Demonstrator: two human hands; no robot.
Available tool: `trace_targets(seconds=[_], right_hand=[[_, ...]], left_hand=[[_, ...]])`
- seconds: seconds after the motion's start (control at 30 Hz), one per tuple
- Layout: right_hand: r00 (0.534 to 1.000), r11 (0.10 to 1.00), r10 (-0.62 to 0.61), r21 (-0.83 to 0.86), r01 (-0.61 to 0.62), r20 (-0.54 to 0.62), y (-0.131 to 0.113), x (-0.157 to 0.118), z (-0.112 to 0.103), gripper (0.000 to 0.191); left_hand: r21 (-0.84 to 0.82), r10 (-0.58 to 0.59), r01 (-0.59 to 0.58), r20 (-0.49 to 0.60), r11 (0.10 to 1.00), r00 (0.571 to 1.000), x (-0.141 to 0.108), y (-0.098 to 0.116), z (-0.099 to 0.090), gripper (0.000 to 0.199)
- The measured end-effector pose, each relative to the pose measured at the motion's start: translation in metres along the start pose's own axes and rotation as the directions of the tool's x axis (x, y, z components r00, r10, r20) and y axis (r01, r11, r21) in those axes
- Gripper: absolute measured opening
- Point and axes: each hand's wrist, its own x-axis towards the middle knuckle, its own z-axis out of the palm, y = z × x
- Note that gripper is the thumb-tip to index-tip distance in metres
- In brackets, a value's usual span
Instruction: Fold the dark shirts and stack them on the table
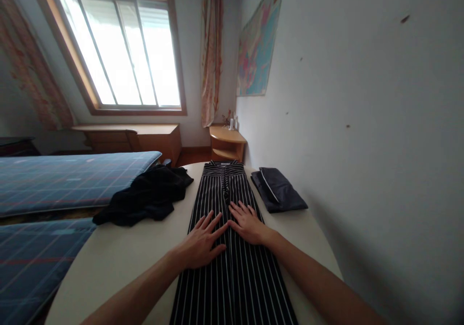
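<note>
A black garment with thin white stripes [250,276], which looks like trousers, lies lengthwise on a pale round table [119,262], its waistband at the far edge. My left hand [203,243] rests flat on its left part with the fingers spread. Flat on the middle and right of the cloth lies my right hand [248,222], fingers apart. The two hands meet or nearly meet near the centre line. Neither one grips anything.
A crumpled black cloth [148,194] lies at the table's left edge. On the right, by the wall, sits a folded dark garment [278,190]. Beds with blue plaid covers [72,180] stand left. A corner shelf [228,134] and a window are beyond.
</note>
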Motion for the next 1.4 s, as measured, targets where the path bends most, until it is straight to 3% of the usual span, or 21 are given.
trace_targets(seconds=[0.17,0.3,0.7,0.9,1.23,1.4], right_hand=[[1.000,1.000,0.003,-0.010,-0.003,-0.007,-0.022,-0.051,0.014,0.069],[1.000,1.000,0.026,-0.014,-0.027,-0.016,-0.036,-0.080,0.024,0.072],[0.998,0.999,0.035,-0.020,-0.036,-0.058,-0.037,-0.074,0.016,0.067],[0.995,0.995,-0.098,0.022,0.097,0.012,-0.051,-0.108,0.018,0.068],[0.972,0.981,-0.186,0.074,0.177,0.143,-0.082,-0.169,0.018,0.076],[0.965,0.974,-0.221,0.086,0.210,0.144,-0.094,-0.200,0.016,0.078]], left_hand=[[-0.046,0.039,-0.038,0.036,0.998,0.999,-0.042,0.035,0.007,0.074],[-0.033,0.045,-0.045,0.003,0.998,0.999,-0.059,0.043,0.016,0.073],[-0.038,0.018,-0.019,-0.027,0.999,0.999,-0.048,0.035,0.013,0.072],[-0.078,0.123,-0.121,0.013,0.990,0.992,-0.078,0.046,0.012,0.076],[-0.153,0.220,-0.206,0.079,0.967,0.972,-0.131,0.090,-0.001,0.086],[-0.131,0.275,-0.262,0.087,0.956,0.958,-0.152,0.102,-0.005,0.087]])
